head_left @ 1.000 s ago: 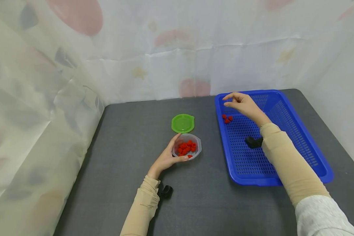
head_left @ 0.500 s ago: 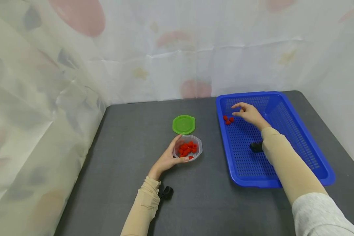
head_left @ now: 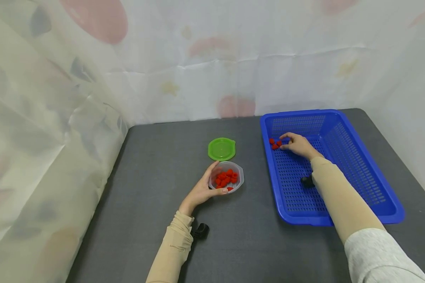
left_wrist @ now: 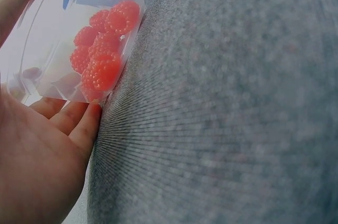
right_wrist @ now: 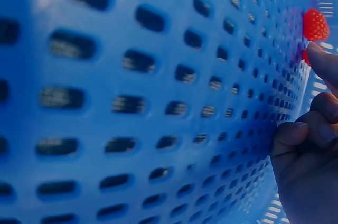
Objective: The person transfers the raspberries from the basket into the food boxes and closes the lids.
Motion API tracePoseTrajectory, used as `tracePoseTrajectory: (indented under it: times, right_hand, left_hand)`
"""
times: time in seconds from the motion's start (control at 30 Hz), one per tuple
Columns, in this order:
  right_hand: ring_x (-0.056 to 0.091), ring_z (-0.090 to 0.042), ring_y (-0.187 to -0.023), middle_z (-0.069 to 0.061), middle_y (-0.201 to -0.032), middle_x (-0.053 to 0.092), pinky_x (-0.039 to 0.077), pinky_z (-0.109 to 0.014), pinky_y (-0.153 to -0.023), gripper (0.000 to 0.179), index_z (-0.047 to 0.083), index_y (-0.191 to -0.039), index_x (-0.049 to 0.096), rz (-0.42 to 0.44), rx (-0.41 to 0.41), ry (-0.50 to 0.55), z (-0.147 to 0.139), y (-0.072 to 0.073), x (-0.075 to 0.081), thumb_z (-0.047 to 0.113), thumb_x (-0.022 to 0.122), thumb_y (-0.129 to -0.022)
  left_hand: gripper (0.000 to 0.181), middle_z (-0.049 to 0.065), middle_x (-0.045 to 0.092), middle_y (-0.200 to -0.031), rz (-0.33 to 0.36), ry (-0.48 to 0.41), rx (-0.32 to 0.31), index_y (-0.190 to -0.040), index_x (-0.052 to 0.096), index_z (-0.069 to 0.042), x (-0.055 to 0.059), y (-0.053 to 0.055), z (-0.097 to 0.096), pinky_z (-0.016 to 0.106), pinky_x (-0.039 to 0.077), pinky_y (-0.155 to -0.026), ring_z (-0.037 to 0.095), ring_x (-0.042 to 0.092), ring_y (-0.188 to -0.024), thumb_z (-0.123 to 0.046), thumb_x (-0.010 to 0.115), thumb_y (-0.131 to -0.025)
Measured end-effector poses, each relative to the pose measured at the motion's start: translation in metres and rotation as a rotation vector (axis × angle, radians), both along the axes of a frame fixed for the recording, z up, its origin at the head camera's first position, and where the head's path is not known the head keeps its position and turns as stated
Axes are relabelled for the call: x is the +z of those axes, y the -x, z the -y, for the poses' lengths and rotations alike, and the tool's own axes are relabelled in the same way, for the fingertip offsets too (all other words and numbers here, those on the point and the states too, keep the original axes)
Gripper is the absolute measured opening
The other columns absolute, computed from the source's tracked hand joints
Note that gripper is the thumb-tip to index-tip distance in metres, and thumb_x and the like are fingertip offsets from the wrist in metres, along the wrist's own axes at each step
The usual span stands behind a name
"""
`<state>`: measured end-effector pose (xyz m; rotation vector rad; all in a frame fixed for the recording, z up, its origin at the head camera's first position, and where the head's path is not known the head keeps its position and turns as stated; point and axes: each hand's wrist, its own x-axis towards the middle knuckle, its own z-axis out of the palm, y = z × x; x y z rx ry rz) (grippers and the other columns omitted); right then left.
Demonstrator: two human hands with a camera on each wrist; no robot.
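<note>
My left hand (head_left: 202,190) holds a small clear plastic container (head_left: 239,180) upright on the table, thumb on the near side and fingers round the far side. Several red raspberries (left_wrist: 100,49) lie in it. At the right, my right hand (head_left: 299,145) reaches low inside a blue slotted basket (head_left: 294,206). Its thumb and index finger are parted around a raspberry (head_left: 279,143), the tips right at it; the other fingers are curled in. Two more raspberries (head_left: 271,140) lie beside it in the basket's left corner. In the right wrist view, the thumb tip overlaps a raspberry (right_wrist: 315,25).
A green lid (head_left: 222,149) lies flat just behind the container. The dark grey table (head_left: 156,169) spreads under everything, with a pale printed curtain (head_left: 198,78) along its back and left. A black wrist camera (head_left: 307,181) hangs from the right wrist over the basket floor.
My right hand has come down into the basket, from above its back left rim to the raspberries. My left hand stays on the container. The view has shifted slightly.
</note>
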<state>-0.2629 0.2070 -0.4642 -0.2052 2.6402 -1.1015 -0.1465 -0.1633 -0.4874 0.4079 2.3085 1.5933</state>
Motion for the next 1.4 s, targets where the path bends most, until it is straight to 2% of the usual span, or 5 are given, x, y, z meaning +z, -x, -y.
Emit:
tracePoseTrajectory:
  times: [0.47,0.73,0.97,1.27,1.4]
  right_hand:
    - [0.039,-0.017,-0.061,-0.001,-0.069,0.043,0.033,-0.03,-0.058,0.033,0.005,-0.119,0.053,-0.045,0.012,-0.057,0.004,0.0,-0.003,0.019,0.06,-0.09]
    - [0.04,-0.017,-0.061,-0.003,-0.069,0.044,0.033,-0.03,-0.057,0.03,0.005,-0.116,0.054,-0.041,0.014,-0.076,0.006,0.0,-0.001,0.02,0.059,-0.091]
    - [0.04,-0.016,-0.062,-0.002,-0.07,0.043,0.033,-0.03,-0.059,0.032,0.004,-0.119,0.055,-0.023,0.019,-0.057,0.006,0.0,-0.002,0.019,0.059,-0.09]
    - [0.038,-0.017,-0.061,-0.002,-0.07,0.041,0.032,-0.031,-0.057,0.034,0.007,-0.122,0.054,-0.014,0.003,-0.029,0.006,-0.002,0.01,0.022,0.059,-0.091]
    - [0.036,-0.017,-0.059,-0.002,-0.069,0.038,0.031,-0.031,-0.055,0.036,0.009,-0.124,0.052,-0.032,0.002,-0.017,0.006,-0.004,0.018,0.025,0.057,-0.093]
  left_hand:
    - [0.096,0.003,0.039,-0.146,-0.007,0.0,0.001,-0.149,0.018,-0.024,0.002,-0.001,0.0,0.048,0.024,-0.114,0.02,0.035,-0.137,-0.021,0.078,-0.074]
    - [0.097,0.0,0.039,-0.146,-0.006,0.002,-0.008,-0.149,0.016,-0.025,0.002,0.001,-0.001,0.047,0.025,-0.114,0.017,0.035,-0.137,-0.023,0.079,-0.075]
    - [0.095,0.014,0.033,-0.149,0.039,0.004,-0.043,-0.15,0.013,-0.014,0.033,-0.01,-0.004,0.049,0.02,-0.115,0.028,0.029,-0.14,-0.013,0.074,-0.078]
    - [0.094,0.016,0.032,-0.149,0.026,0.002,-0.053,-0.15,0.013,-0.012,0.033,-0.009,-0.004,0.05,0.021,-0.114,0.03,0.029,-0.14,-0.012,0.074,-0.078]
    - [0.095,0.015,0.032,-0.149,0.017,-0.013,-0.043,-0.15,0.013,-0.014,0.018,-0.004,-0.002,0.051,0.02,-0.114,0.03,0.029,-0.14,-0.01,0.074,-0.077]
